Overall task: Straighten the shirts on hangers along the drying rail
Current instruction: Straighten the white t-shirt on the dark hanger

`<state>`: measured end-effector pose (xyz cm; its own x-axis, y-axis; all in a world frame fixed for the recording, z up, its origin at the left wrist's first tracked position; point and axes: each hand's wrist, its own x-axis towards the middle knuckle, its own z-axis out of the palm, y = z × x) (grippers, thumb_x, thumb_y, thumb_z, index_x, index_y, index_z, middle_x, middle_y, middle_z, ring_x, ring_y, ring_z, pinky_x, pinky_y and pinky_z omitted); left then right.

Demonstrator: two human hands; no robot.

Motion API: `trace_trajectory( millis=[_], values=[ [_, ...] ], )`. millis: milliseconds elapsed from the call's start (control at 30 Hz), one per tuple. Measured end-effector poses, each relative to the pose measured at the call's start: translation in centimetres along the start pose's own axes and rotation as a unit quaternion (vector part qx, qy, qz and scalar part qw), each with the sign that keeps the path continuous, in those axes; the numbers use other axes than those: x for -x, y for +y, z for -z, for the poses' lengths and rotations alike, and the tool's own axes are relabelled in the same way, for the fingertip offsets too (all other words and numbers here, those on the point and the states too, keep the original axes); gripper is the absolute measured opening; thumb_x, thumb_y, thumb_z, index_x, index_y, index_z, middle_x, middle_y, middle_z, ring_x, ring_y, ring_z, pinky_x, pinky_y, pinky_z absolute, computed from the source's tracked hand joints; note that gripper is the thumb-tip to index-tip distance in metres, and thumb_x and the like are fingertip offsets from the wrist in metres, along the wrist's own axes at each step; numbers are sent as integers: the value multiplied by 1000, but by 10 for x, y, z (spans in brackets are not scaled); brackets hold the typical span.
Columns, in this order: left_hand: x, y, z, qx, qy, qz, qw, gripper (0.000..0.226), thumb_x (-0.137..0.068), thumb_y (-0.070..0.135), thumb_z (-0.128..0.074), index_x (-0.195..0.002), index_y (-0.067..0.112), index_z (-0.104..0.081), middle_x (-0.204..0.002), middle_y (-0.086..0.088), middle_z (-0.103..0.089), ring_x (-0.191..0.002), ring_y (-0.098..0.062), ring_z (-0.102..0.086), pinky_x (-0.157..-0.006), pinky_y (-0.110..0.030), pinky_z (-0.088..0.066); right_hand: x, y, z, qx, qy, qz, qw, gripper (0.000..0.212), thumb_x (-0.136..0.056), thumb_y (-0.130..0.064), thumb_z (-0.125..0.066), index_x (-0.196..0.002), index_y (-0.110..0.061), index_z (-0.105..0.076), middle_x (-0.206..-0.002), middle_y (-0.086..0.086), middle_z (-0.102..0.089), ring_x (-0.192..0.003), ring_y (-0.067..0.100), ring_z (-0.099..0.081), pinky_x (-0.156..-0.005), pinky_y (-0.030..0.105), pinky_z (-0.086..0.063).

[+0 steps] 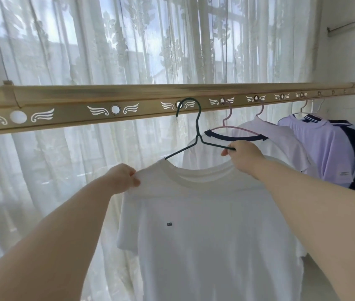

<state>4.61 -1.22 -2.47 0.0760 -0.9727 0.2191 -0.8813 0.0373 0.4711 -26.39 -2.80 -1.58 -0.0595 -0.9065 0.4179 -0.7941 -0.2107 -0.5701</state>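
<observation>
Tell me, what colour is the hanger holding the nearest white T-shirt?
Dark green hanger, thin wire, seen clearly in the head view against the pale curtain.

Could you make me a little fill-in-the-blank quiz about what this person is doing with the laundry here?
1. The left hand pinches the ____ shoulder of the white T-shirt.
2. The right hand grips the dark green ____.
3. That hook sits in a hole of the golden ____.
4. The next hanger to the right is ____.

Missing words: left; hanger; rail; pink
</observation>
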Motion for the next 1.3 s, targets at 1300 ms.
trace_trajectory(
  millis=[1300],
  values=[
    [12,-5,47,270,163,-98,944,9,-86,17,-69,-92,18,-77,-85,-5,-67,-79,-15,-55,-69,-20,-40,29,-144,-13,-62,-92,157,981,16,-77,-29,-67,-66,-18,-72,-61,-9,-69,-53,12,-54,-59,25,-47]
  ],
)
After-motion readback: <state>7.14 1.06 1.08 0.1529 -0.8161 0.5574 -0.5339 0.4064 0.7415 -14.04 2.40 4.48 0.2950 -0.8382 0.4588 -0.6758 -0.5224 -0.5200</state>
